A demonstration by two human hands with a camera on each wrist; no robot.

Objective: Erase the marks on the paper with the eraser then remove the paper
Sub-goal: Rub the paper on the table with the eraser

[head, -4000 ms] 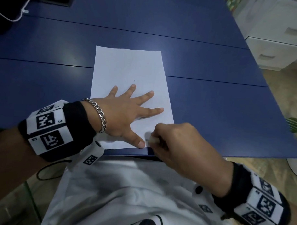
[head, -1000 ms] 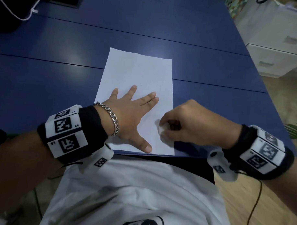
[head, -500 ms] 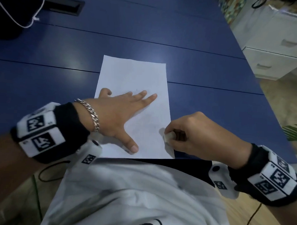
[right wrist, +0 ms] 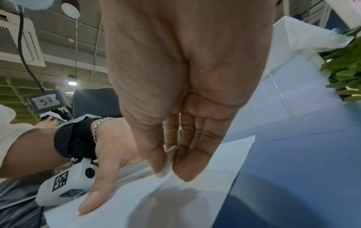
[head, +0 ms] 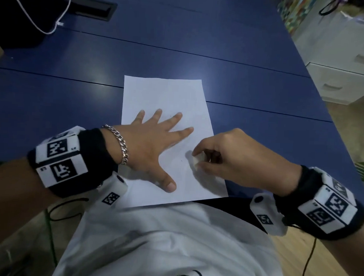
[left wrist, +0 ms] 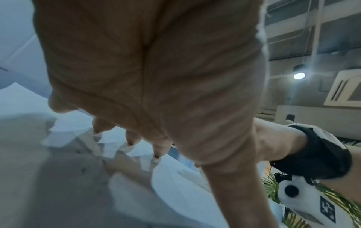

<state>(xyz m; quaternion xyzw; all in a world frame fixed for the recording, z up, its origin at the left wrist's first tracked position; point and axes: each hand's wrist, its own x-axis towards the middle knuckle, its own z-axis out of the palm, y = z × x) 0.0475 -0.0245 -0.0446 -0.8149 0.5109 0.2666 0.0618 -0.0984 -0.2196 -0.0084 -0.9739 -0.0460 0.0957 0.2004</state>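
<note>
A white sheet of paper (head: 168,96) lies on the blue table (head: 251,88), its near edge at the table's front. My left hand (head: 154,141) lies flat on the paper with fingers spread, pressing it down. My right hand (head: 199,160) pinches a small white eraser (head: 197,159) between thumb and fingers and holds it against the paper's right side. In the right wrist view the eraser (right wrist: 168,160) shows between the thumb and fingertips, its tip on the paper (right wrist: 224,162). A tiny dark mark (head: 182,160) sits just left of the eraser. The left wrist view shows my palm over the paper (left wrist: 175,185).
A black cable hatch (head: 92,7) and a white cord (head: 36,23) lie at the table's far left. White drawers (head: 340,81) stand to the right beyond the table edge. My white shirt (head: 163,240) fills the foreground.
My right hand has moved the eraser up and inward from the paper's right edge. My left hand's fingers have spread wider, and the view has shifted slightly.
</note>
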